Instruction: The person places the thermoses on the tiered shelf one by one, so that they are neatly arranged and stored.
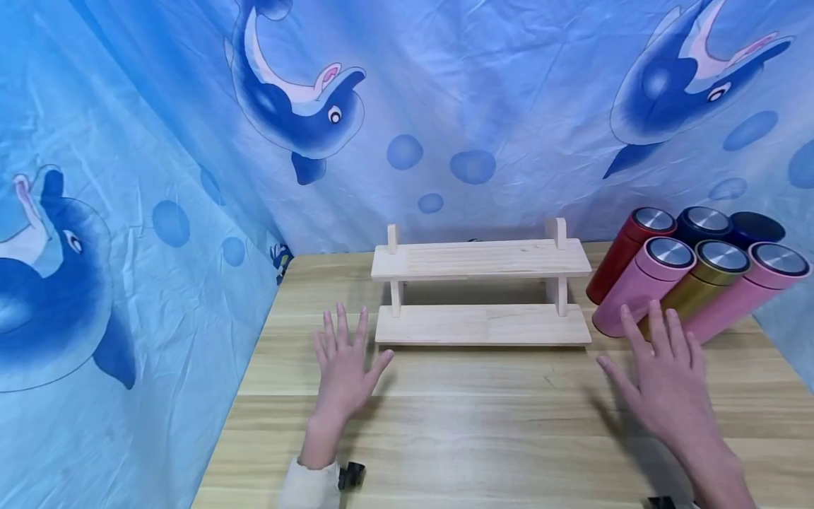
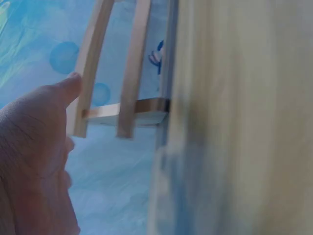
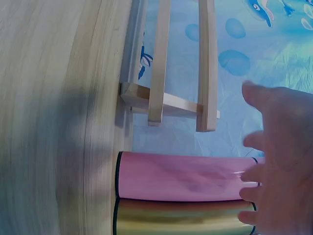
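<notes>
My left hand (image 1: pixel 345 371), fingers spread and holding nothing, hovers over the table just left of a two-tier wooden rack (image 1: pixel 483 325). On the right my right hand (image 1: pixel 668 375) is also spread and empty, its fingertips overlapping the front thermos bottles in the head view. Those bottles stand upright in two rows: a pink bottle (image 1: pixel 645 286), a gold bottle (image 1: pixel 696 290) and another pink bottle (image 1: pixel 738 304) in front, a red bottle (image 1: pixel 623 258), a navy bottle (image 1: pixel 702 223) and a dark blue bottle (image 1: pixel 757 227) behind. Both rack shelves are bare.
The wood-grain table (image 1: pixel 458 424) stretches in front of the rack. A blue dolphin-print curtain (image 1: pixel 509 85) hangs close behind the rack and bottles, and along the left table edge. Small black devices sit at both wrists.
</notes>
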Demonstrator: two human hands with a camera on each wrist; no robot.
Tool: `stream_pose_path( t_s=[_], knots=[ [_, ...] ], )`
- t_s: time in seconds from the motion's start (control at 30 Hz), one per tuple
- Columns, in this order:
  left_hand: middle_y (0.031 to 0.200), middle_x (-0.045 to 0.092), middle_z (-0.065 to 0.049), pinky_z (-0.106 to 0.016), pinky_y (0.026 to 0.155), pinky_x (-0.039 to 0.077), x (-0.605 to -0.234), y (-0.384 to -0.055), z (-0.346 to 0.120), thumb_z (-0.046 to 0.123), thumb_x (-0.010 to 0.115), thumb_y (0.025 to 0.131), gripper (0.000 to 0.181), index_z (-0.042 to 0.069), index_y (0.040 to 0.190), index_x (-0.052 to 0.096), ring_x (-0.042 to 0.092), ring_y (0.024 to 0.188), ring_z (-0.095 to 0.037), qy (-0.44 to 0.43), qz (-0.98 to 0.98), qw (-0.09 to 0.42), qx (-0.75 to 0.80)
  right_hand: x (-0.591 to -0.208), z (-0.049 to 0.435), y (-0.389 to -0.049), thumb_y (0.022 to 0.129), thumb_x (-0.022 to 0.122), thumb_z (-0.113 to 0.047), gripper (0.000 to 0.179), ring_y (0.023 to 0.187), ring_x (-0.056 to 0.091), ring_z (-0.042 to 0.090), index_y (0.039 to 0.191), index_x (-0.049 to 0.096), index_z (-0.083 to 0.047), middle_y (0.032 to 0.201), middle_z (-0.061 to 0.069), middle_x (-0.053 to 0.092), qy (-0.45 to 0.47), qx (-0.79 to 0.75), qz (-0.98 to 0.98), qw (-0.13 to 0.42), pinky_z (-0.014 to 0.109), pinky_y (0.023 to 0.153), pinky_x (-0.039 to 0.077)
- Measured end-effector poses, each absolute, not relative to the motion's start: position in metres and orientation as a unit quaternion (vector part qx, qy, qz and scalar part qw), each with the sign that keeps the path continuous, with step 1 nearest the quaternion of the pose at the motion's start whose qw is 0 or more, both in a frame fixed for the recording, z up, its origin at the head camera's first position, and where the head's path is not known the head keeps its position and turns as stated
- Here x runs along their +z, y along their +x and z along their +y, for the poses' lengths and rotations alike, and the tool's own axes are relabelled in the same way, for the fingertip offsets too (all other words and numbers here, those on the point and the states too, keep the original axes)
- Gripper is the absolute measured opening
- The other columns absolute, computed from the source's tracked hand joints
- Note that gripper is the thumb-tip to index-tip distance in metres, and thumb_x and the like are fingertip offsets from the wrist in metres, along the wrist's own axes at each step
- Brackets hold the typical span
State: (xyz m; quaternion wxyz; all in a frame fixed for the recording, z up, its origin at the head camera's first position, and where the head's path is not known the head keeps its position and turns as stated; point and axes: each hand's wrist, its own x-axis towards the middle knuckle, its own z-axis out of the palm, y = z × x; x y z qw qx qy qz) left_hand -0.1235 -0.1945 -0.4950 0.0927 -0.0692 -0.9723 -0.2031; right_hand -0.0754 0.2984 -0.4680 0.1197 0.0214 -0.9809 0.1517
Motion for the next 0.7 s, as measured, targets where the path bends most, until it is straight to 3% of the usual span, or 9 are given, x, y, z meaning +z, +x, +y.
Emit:
stream_pose_path(
  t_s=[0.17,0.27,0.37,0.47,0.57,0.7],
  knots=[
    [0.18,-0.021,-0.024,-0.08,0.131,-0.004,-0.507,-0.125,-0.186,0.047,0.065,0.11,0.094,0.01,0.179,0.013,-0.015,0.165,-0.055,-0.052,-0.966,0.079,-0.24,-0.457,0.293,-0.078,0.096,0.081,-0.026,0.093,0.154,0.029,0.064,0.174,0.034,-0.009,0.172,0.039,0.025,-0.011,0.185,-0.954,0.234,0.083,0.128,0.019],
    [0.181,-0.016,-0.027,-0.077,0.132,-0.004,-0.512,-0.126,-0.182,0.045,0.062,0.112,0.092,0.008,0.179,0.01,-0.013,0.166,-0.055,-0.049,-0.959,0.064,-0.271,-0.452,0.293,-0.081,0.09,0.078,-0.024,0.086,0.141,0.042,0.066,0.168,0.045,-0.005,0.163,0.039,0.04,-0.01,0.209,-0.926,0.313,0.085,0.119,0.033],
    [0.181,-0.005,-0.03,-0.073,0.135,-0.002,-0.515,-0.127,-0.179,0.049,0.057,0.114,0.091,0.01,0.179,0.007,-0.005,0.167,-0.054,-0.043,-0.952,0.056,-0.298,-0.448,0.294,-0.085,0.094,0.069,-0.031,0.078,0.139,0.044,0.064,0.164,0.05,-0.003,0.158,0.037,0.046,-0.005,0.234,-0.903,0.359,0.08,0.119,0.037],
    [0.181,0.01,-0.031,-0.072,0.136,0.007,-0.52,-0.131,-0.177,0.053,0.055,0.114,0.092,0.011,0.18,0.006,0.007,0.167,-0.054,-0.036,-0.937,0.06,-0.341,-0.444,0.299,-0.092,0.099,0.063,-0.042,0.074,0.14,0.045,0.06,0.161,0.054,-0.002,0.153,0.037,0.051,0.006,0.26,-0.879,0.399,0.067,0.124,0.038],
    [0.181,0.019,-0.026,-0.073,0.134,0.015,-0.527,-0.135,-0.176,0.055,0.057,0.113,0.092,0.014,0.18,0.009,0.015,0.166,-0.054,-0.028,-0.914,0.062,-0.4,-0.439,0.305,-0.102,0.1,0.061,-0.049,0.075,0.136,0.047,0.06,0.156,0.059,0.0,0.146,0.039,0.055,0.016,0.278,-0.853,0.443,0.055,0.12,0.039],
    [0.183,0.021,-0.017,-0.081,0.129,0.014,-0.538,-0.139,-0.174,0.056,0.061,0.112,0.091,0.018,0.18,0.014,0.008,0.165,-0.059,-0.021,-0.892,0.054,-0.449,-0.429,0.313,-0.113,0.101,0.064,-0.054,0.075,0.134,0.049,0.06,0.151,0.063,0.002,0.141,0.041,0.056,0.015,0.283,-0.827,0.487,0.05,0.117,0.039]
  ],
)
